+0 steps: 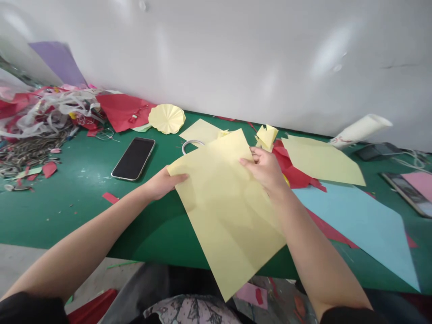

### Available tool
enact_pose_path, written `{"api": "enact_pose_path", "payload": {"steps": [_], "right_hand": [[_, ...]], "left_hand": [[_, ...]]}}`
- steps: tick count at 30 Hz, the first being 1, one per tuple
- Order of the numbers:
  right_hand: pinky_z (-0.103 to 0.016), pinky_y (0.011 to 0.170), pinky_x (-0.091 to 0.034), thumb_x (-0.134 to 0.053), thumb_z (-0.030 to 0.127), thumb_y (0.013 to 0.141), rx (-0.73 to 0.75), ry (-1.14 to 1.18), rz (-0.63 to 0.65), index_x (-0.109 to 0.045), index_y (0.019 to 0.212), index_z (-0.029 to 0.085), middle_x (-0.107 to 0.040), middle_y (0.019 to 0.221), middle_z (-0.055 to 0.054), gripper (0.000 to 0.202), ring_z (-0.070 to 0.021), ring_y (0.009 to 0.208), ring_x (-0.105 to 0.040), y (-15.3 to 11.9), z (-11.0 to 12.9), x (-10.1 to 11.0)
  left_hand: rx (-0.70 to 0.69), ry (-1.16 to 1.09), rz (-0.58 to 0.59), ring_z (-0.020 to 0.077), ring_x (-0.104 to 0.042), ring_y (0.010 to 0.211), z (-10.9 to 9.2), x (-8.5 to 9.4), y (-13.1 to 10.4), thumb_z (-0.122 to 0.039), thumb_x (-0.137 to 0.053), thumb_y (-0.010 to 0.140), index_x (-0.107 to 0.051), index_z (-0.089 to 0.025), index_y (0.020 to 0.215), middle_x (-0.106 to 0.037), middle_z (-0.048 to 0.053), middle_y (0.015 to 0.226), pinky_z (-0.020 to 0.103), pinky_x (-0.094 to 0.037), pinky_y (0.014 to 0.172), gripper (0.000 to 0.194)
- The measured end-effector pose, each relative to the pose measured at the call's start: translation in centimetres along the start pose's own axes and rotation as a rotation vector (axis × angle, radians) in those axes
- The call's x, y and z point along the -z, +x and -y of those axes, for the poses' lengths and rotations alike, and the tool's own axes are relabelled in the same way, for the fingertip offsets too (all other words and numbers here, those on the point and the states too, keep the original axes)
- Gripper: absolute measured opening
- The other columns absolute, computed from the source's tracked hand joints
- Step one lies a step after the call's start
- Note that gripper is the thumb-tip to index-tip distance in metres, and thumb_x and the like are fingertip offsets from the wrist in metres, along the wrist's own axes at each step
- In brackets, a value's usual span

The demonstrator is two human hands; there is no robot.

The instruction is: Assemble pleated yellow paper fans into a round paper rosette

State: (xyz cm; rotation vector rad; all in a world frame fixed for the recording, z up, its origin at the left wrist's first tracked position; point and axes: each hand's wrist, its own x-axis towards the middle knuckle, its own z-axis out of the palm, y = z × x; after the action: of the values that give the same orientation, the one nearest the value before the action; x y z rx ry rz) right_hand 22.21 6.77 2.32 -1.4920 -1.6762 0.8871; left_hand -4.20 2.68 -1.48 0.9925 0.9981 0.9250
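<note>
A large sheet of yellow paper [229,202] is held up in front of me, tilted, its lower corner hanging past the table edge. My left hand [165,182] pinches its left upper edge, thumb on top. On the opposite edge, my right hand [265,168] grips the sheet with the thumb on its face and the fingers behind. Partly hidden behind the sheet are a ring-shaped roll of tape [189,145] and another piece of yellow paper [200,129]. Cut and folded yellow paper [266,136] lies just beyond my right hand.
A black-screened phone [134,158] and a pleated yellow paper disc [167,119] lie left of centre. Heaped scraps and ribbons [50,117] fill the far left. To the right are blue paper [357,220], more yellow paper [320,159], a white roll [361,130] and a second phone [405,191].
</note>
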Motion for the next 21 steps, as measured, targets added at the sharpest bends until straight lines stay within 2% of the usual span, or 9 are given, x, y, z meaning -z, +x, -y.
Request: {"api": "enact_pose_path", "payload": {"steps": [2,4,7,9,13,15,17,18,21], "right_hand": [[-0.036,0.067,-0.053,-0.063,0.038,0.068,-0.03,0.038,-0.031,-0.06,0.092,0.015,-0.069,0.084,-0.008,0.034,-0.0239,0.078,-0.066,-0.2,-0.3,0.1],[-0.036,0.069,-0.053,-0.063,0.037,0.066,-0.037,0.071,-0.085,-0.061,0.087,0.015,-0.069,0.083,-0.008,0.031,-0.0244,0.08,-0.066,-0.3,-0.6,0.0],[-0.038,0.073,-0.052,-0.061,0.035,0.067,-0.022,0.179,-0.238,-0.059,0.094,0.016,-0.068,0.092,-0.009,0.033,-0.0248,0.086,-0.065,-0.3,-0.8,-0.4],[-0.039,0.078,-0.052,-0.058,0.034,0.068,0.017,0.266,-0.299,-0.056,0.098,0.017,-0.066,0.099,-0.01,0.035,-0.0253,0.092,-0.063,-0.5,-0.8,-0.6],[-0.04,0.086,-0.048,-0.056,0.031,0.07,0.146,0.188,-0.255,-0.055,0.1,0.019,-0.064,0.104,-0.009,0.032,-0.0251,0.102,-0.059,-2.2,-0.4,-0.3],[-0.04,0.091,-0.046,-0.055,0.028,0.072,0.278,0.007,-0.112,-0.055,0.094,0.021,-0.063,0.105,-0.008,0.024,-0.0244,0.105,-0.057,-3.6,-0.2,0.1],[-0.04,0.092,-0.044,-0.053,0.024,0.072,0.439,-0.091,0.132,-0.054,0.085,0.023,-0.056,0.119,-0.007,0.012,-0.0236,0.111,-0.053,-4.9,0.1,0.3],[-0.041,0.093,-0.043,-0.053,0.023,0.072,0.54,-0.107,0.24,-0.052,0.075,0.023,-0.052,0.124,-0.007,0.004,-0.0237,0.114,-0.05,-5.5,0.2,0.1],[-0.048,0.105,-0.028,-0.058,0.028,0.068,0.819,-0.226,0.424,-0.048,0.066,0.022,-0.045,0.131,-0.007,0.012,-0.0263,0.125,-0.038,-7.1,0.4,-1.1]], "left_hand": [[0.026,0.02,-0.024,0.0248,-0.063,0.09,-0.3,0.0,0.1,-0.033,-0.068,0.064,-0.061,-0.015,0.096,-0.067,0.009,0.099,0.038,-0.053,0.076,0.037],[-0.002,0.035,-0.075,0.0227,-0.064,0.086,-0.8,0.0,0.2,-0.033,-0.066,0.066,-0.059,-0.014,0.099,-0.067,0.009,0.096,0.037,-0.053,0.073,0.039],[-0.033,0.095,-0.134,0.0182,-0.064,0.08,-1.4,0.3,0.4,-0.031,-0.063,0.069,-0.054,-0.015,0.104,-0.067,0.007,0.092,0.034,-0.052,0.071,0.04],[-0.023,0.177,-0.106,0.0177,-0.064,0.079,-1.6,0.7,0.5,-0.029,-0.064,0.068,-0.053,-0.015,0.101,-0.067,0.007,0.092,0.033,-0.051,0.07,0.038],[-0.119,0.535,-0.138,0.0186,-0.063,0.08,-1.4,1.7,0.7,-0.021,-0.055,0.07,-0.056,-0.015,0.093,-0.067,0.007,0.088,0.031,-0.049,0.07,0.024],[-0.217,0.811,-0.232,0.018,-0.062,0.075,-1.3,2.2,0.9,-0.018,-0.048,0.072,-0.059,-0.016,0.091,-0.066,0.005,0.082,0.029,-0.046,0.067,0.022],[-0.281,0.98,-0.257,0.0173,-0.06,0.071,-1.3,2.5,1.1,-0.017,-0.045,0.072,-0.061,-0.016,0.088,-0.066,0.003,0.076,0.028,-0.044,0.065,0.023],[-0.295,0.988,-0.244,0.0175,-0.06,0.07,-1.2,2.5,1.1,-0.016,-0.044,0.072,-0.062,-0.016,0.085,-0.066,0.003,0.075,0.027,-0.044,0.066,0.023],[-0.294,0.835,-0.227,0.0205,-0.062,0.077,-1.1,2.3,1.1,-0.016,-0.049,0.068,-0.065,-0.017,0.077,-0.069,0.002,0.078,0.028,-0.045,0.07,0.019]]}}
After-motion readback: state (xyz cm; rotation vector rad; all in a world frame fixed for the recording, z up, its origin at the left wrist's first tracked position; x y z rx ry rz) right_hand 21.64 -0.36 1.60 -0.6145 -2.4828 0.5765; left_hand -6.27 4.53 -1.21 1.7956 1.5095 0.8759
